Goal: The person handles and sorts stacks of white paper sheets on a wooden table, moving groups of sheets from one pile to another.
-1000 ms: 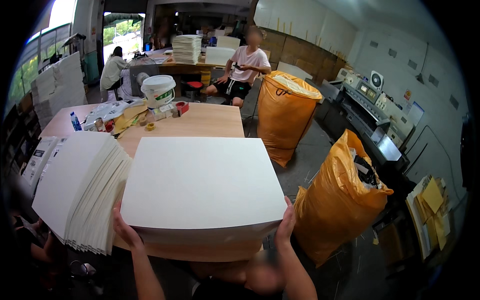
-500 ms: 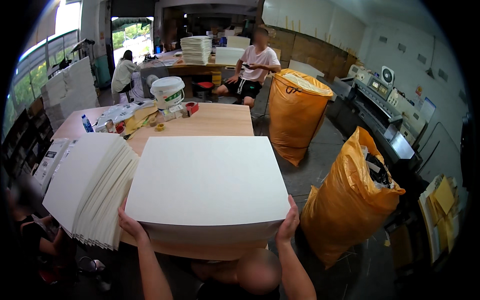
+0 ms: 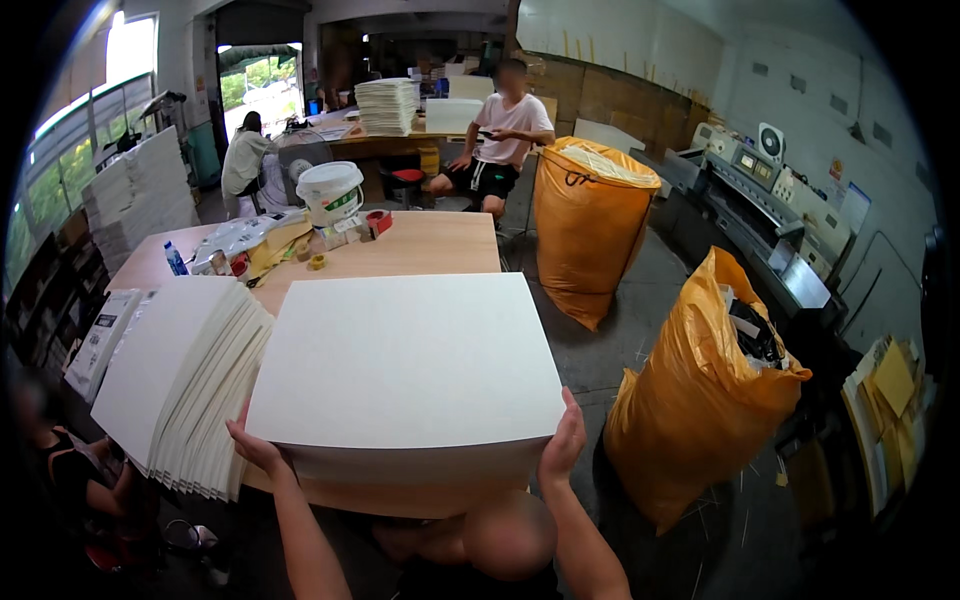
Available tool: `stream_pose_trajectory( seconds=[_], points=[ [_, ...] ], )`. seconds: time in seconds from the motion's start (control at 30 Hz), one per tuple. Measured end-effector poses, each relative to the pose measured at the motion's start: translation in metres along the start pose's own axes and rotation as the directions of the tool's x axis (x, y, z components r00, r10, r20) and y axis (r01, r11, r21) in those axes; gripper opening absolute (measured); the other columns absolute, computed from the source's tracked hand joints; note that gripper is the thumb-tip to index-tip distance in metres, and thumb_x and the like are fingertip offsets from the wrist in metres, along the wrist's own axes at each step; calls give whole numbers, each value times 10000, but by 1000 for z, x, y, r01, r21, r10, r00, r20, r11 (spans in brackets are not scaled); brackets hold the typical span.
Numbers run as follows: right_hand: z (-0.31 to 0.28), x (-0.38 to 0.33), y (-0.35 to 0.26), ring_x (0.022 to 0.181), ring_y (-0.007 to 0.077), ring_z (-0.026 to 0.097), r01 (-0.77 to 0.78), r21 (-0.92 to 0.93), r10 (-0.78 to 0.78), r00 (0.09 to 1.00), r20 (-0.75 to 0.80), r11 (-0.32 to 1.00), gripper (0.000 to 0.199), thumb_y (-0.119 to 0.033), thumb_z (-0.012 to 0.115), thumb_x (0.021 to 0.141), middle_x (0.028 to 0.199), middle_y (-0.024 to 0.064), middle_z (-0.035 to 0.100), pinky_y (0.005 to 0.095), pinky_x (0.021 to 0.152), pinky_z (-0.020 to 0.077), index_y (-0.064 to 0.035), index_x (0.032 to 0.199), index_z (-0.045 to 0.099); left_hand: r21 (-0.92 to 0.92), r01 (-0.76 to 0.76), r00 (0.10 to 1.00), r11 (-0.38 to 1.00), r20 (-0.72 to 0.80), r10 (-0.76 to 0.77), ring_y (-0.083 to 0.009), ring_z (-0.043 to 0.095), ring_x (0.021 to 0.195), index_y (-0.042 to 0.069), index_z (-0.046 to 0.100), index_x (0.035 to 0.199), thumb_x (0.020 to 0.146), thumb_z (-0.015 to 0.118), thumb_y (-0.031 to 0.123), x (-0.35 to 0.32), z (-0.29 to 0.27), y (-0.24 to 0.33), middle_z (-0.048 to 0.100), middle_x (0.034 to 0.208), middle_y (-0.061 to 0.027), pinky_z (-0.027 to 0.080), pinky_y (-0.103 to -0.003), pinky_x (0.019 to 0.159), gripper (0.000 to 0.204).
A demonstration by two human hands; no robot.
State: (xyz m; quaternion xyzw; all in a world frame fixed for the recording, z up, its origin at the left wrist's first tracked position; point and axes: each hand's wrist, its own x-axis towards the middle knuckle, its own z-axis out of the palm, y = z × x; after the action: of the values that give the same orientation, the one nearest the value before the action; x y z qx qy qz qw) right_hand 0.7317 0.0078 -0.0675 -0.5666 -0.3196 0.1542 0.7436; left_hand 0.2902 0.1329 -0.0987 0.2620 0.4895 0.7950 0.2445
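Observation:
A thick, squared stack of large white sheets rests on the wooden table in front of me. My left hand is against its near left corner, thumb up along the side. At the near right corner, my right hand presses the opposite side with fingers pointing up. Both hands grip the stack between them; the fingertips on the far sides are partly hidden. Just left of my left hand is a second pile of white sheets, fanned out in uneven layers.
On the wooden table stand a white bucket, tape rolls and a water bottle. Two orange sacks stand to the right, near a long machine. A seated person is beyond; another is at left.
The stack's right edge and my right hand have shifted slightly left in view. My left hand has also moved a little left. Both hands stay on the stack.

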Motion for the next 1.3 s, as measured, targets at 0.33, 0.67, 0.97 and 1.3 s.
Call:
stream_pose_trajectory(
  seconds=[0.33, 0.67, 0.97, 1.3],
  points=[
    [-9, 3, 21, 1312, 232, 518, 38, 66, -43, 996, 82, 997, 518, -326, 378, 1105, 1440, 160, 545, 347, 1123, 378, 57, 1426, 515, 86, 58, 944, 995, 320, -83, -264, 509, 1317, -46, 547, 1403, 1049, 434, 374, -3, -35, 15, 554, 1432, -153, 356, -370, 1125, 560],
    [-20, 5, 11, 1413, 255, 419, -235, 403, 182, 969, 165, 885, 664, -503, 301, 1100, 1510, 152, 486, 383, 1189, 281, 14, 1486, 458, -143, 318, 904, 937, 342, -255, -251, 464, 1347, -20, 489, 1457, 1065, 430, 511, 1, -57, -12, 540, 1449, -131, 307, -393, 1152, 663],
    [-74, -17, 162, 1409, 251, 405, -703, 159, 608, 688, 396, 693, 622, -489, 431, 1038, 1544, 67, 461, 417, 1172, 279, -74, 1502, 444, 115, 460, 729, 880, 516, -449, -250, 456, 1338, 116, 455, 1476, 1081, 390, 474, 6, -127, -112, 490, 1480, -60, 365, -430, 1104, 537],
    [-64, -27, 137, 1401, 243, 404, -674, 109, 602, 711, 362, 730, 657, -530, 427, 1032, 1506, 85, 490, 421, 1152, 291, -77, 1508, 454, 91, 497, 717, 863, 517, -467, -255, 440, 1346, 123, 441, 1500, 1081, 409, 403, 14, -127, -96, 483, 1476, -73, 324, -426, 1147, 505]
  ],
)
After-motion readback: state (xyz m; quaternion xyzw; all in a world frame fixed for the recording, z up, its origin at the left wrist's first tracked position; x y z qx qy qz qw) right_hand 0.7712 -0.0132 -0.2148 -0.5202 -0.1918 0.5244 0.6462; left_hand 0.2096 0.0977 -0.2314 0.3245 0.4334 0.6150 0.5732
